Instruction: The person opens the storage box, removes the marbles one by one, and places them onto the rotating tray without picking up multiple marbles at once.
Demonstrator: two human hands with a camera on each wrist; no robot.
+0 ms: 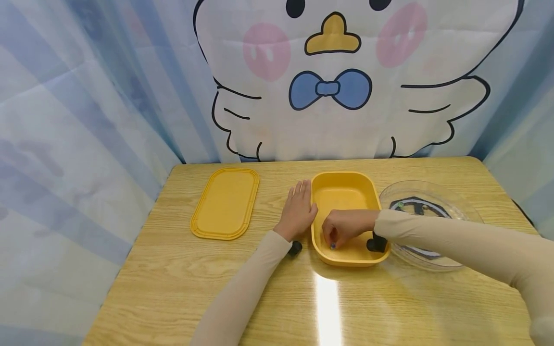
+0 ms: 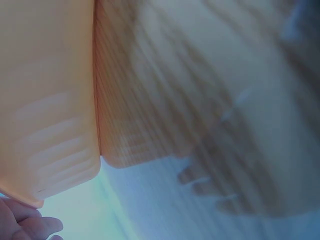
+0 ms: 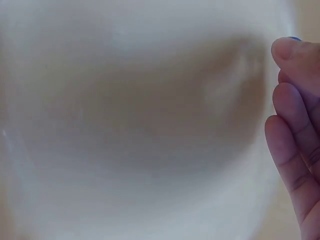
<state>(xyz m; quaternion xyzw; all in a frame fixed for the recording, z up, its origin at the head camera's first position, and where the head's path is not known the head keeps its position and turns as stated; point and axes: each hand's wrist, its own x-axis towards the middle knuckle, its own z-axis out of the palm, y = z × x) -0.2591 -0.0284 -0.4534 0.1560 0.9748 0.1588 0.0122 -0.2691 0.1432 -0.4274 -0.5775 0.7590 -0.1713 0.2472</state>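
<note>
A deep yellow plastic container stands near the middle of the table. My left hand lies along its left rim with the fingers straight; in the left wrist view part of that hand shows beside the container's wall. Inside the container, low over its floor, my right hand pinches a small blue piece between thumb and fingers. Only a sliver of the blue piece shows behind the thumb in the right wrist view, so its kind cannot be told.
A flat yellow lid lies to the left. Right of the container stands a clear round bowl holding dark and pale pieces, partly covered by the right sleeve. A printed curtain hangs behind the wooden table.
</note>
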